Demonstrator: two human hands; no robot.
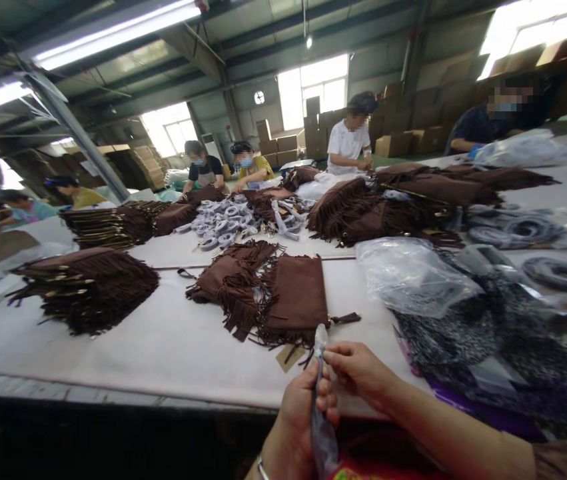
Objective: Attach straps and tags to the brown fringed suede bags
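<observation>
My left hand (303,410) is closed around a long, narrow strap wrapped in clear plastic (324,443), whose tip sticks up above the fist. Thumb and fingers of my right hand (358,367) pinch together at the upper part of this wrapped strap. Just beyond lies a flat brown fringed bag (297,293) with a tassel zip pull (346,319) at its corner. A tan card tag (289,358) shows at its near edge. More brown fringed bags (228,280) rest against its left side.
Stacked fringed bags (88,283) stand at left on the white table (173,360). Plastic-wrapped coiled straps (228,223) are heaped mid-table, beside a large bag pile (353,213). At right lie clear plastic (418,273) and dark speckled packages (493,340). Several co-workers (350,143) are around the table.
</observation>
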